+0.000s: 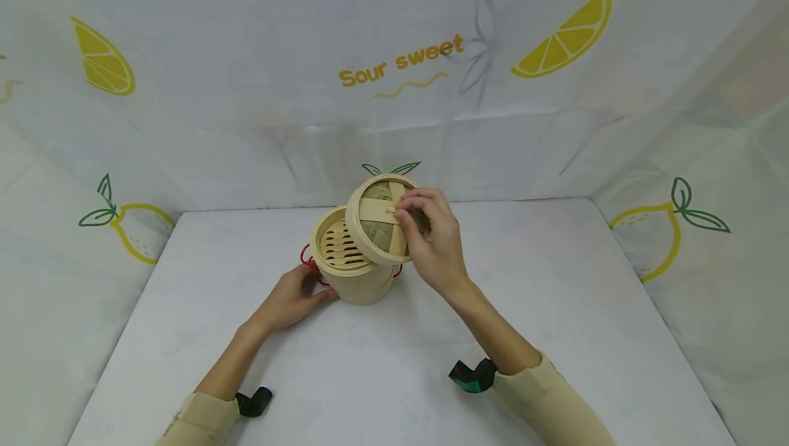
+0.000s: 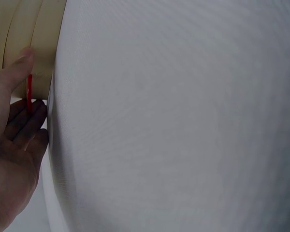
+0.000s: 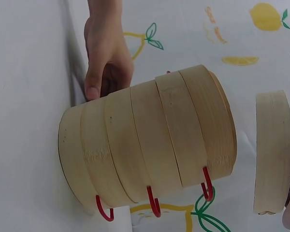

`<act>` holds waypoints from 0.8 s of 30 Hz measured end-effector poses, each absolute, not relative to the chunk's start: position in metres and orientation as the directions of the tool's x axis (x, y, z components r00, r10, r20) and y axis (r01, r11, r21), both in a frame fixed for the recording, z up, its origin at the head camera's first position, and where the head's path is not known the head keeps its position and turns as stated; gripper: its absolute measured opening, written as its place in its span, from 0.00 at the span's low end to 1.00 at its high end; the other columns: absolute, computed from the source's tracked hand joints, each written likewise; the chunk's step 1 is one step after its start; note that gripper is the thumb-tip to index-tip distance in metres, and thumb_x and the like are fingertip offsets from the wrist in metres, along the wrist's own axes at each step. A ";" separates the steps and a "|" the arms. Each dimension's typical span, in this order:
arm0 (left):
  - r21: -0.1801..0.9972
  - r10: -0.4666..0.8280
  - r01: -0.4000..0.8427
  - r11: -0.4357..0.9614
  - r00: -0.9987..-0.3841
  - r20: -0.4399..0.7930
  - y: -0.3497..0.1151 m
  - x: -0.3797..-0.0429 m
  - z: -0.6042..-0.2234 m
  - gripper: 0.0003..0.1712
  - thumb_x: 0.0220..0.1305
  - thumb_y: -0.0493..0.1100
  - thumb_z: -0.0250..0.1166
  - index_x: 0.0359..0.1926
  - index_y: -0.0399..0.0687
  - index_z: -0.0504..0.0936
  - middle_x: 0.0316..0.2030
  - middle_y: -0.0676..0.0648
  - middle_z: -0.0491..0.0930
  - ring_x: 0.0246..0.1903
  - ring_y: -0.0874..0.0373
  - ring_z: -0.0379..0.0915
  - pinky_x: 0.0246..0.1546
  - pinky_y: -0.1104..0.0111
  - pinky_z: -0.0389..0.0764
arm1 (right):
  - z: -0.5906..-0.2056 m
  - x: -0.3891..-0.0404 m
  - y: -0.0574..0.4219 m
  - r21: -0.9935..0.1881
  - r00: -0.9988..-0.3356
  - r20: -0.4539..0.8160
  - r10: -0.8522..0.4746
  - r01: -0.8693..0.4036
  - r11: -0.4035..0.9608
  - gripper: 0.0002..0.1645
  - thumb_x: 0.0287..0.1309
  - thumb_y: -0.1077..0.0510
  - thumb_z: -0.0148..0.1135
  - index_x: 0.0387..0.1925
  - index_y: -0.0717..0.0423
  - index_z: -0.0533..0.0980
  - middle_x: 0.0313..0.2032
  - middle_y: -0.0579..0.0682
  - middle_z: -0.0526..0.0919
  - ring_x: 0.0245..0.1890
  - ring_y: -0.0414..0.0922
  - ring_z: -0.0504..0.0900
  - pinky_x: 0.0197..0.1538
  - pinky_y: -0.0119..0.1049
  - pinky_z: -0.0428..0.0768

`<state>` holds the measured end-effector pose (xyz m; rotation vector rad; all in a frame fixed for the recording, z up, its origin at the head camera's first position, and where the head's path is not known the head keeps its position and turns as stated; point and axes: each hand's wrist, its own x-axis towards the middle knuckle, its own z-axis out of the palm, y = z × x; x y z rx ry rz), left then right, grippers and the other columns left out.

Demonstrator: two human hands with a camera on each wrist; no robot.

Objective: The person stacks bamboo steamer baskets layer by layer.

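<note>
A stacked bamboo steamer stands on the white table, its slatted top tier partly uncovered. Red cord loops hang from its side. My right hand pinches the small knob at the centre of the round steamer lid. Tilted, the lid hangs above the right part of the stack, and the right wrist view shows a gap between them. Low on the steamer's left side, my left hand touches the wall with its thumb. Its other fingers lie loosely extended beside a red loop.
A white table spreads around the steamer. Behind it and at both sides hangs white cloth printed with lemons and lettering. Dark devices are strapped at both wrists, near the beige sleeves.
</note>
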<state>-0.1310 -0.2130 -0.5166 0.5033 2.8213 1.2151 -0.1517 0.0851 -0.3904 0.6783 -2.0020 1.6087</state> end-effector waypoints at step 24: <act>0.695 0.306 0.322 0.643 -0.940 0.153 -0.215 -0.133 -0.524 0.30 0.65 0.50 0.80 0.62 0.42 0.82 0.51 0.46 0.88 0.59 0.46 0.85 0.67 0.44 0.82 | -0.389 -0.153 0.060 -0.744 -0.757 0.636 -0.151 -0.653 0.141 0.06 0.74 0.69 0.65 0.44 0.73 0.81 0.54 0.65 0.79 0.52 0.56 0.85 0.56 0.18 0.83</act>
